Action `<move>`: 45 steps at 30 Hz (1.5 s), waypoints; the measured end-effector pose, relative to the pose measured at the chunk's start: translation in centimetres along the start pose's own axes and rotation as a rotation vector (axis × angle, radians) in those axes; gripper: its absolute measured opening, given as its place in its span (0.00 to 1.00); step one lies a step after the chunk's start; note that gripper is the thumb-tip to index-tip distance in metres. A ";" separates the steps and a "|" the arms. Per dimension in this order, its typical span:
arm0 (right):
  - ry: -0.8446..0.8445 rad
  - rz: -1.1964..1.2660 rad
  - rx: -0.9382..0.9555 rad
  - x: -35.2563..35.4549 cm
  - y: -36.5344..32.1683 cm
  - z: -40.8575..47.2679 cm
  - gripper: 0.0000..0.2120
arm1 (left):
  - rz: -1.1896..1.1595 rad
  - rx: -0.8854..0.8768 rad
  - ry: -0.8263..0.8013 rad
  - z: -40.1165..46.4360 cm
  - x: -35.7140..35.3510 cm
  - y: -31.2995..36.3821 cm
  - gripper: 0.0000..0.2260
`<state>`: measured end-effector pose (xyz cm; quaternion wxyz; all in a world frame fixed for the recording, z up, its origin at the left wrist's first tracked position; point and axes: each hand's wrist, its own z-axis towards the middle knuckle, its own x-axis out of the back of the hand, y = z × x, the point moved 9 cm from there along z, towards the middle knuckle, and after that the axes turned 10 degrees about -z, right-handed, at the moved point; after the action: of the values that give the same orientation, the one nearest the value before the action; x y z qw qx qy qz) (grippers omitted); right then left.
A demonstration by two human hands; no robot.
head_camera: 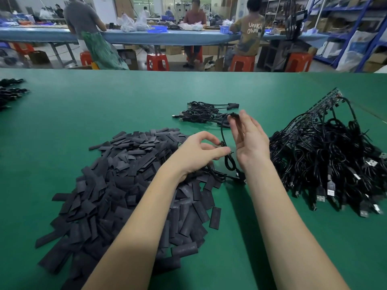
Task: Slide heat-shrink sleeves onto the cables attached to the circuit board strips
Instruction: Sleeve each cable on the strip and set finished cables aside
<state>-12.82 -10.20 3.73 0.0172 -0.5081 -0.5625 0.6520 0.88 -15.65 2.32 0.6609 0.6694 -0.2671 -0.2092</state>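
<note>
A black cable (223, 132) hangs in a loop between my two hands above the green table (104, 105). My left hand (199, 151) pinches the cable near its bundled lower part with thumb and fingers. My right hand (249, 137) holds the cable's upper end, where a short black sleeve (234, 115) sits at the fingertips; its other fingers are spread. A big heap of flat black heat-shrink sleeves (125, 185) lies under my left forearm. On the right lies a tangle of black cables (326, 160) attached to circuit board strips (326, 101).
A smaller bundle of black cables (203, 113) lies beyond my hands. More dark cables (10, 91) sit at the table's far left edge. Beyond the table, several people work at a long blue bench (146, 36) with red stools (157, 61) and shelving.
</note>
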 end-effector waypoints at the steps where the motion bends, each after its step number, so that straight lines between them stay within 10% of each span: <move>1: -0.005 0.002 -0.007 -0.1 0.1 0.0 0.06 | 0.021 -0.001 0.026 0.0 0.1 -0.1 0.19; 16: 0.015 -0.067 -0.029 2.5 0.7 2.1 0.15 | 0.050 -0.072 0.105 0.9 2.6 2.1 0.05; 27: -0.138 -0.893 -0.052 1.1 5.2 2.3 0.34 | 0.883 -0.210 0.129 13.3 3.8 10.5 0.09; 37: -0.173 -1.052 0.035 1.1 5.9 3.4 0.29 | 1.007 -0.230 0.362 17.9 6.6 7.3 0.13; 45: -0.189 -1.072 0.055 1.0 6.2 3.5 0.27 | 0.910 -0.130 0.113 18.4 4.9 2.6 0.11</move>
<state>-12.32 -14.38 -2.13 0.3098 -0.0888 -0.7246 0.6092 -7.21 -32.95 4.56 0.7397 0.4514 -0.4838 0.1227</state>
